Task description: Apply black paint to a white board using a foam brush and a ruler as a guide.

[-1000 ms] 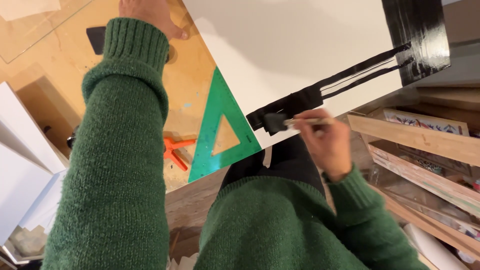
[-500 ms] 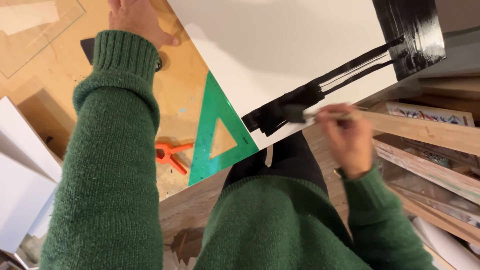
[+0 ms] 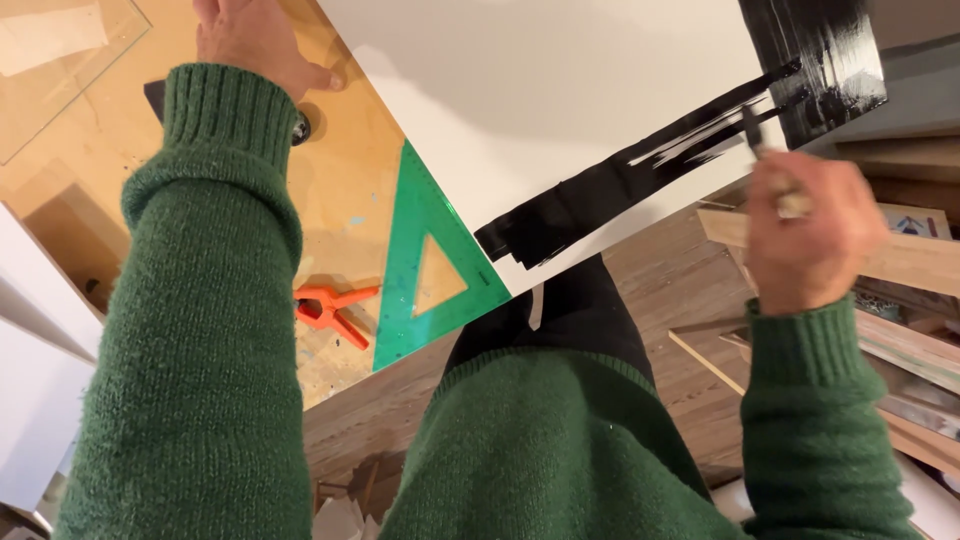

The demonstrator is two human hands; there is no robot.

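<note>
A large white board [image 3: 560,90] lies on a wooden worktable [image 3: 340,190]. A black painted band [image 3: 620,185] runs along its near edge up to a wider glossy black patch [image 3: 825,60] at the top right. My right hand [image 3: 810,235] is shut on a paintbrush [image 3: 755,130], whose bristles touch the black band near the board's right corner. My left hand [image 3: 255,45] rests flat on the table at the top left, beside the board's edge, holding nothing.
A green transparent set square [image 3: 425,270] lies partly under the board's near corner. An orange spring clamp [image 3: 330,310] sits on the table to its left. Wooden strips and frames [image 3: 910,260] are stacked at the right. White panels [image 3: 30,330] lean at the left.
My right hand has dragged the brush along the board's edge from the near corner toward the far right, lengthening the black band. My left hand stays in place.
</note>
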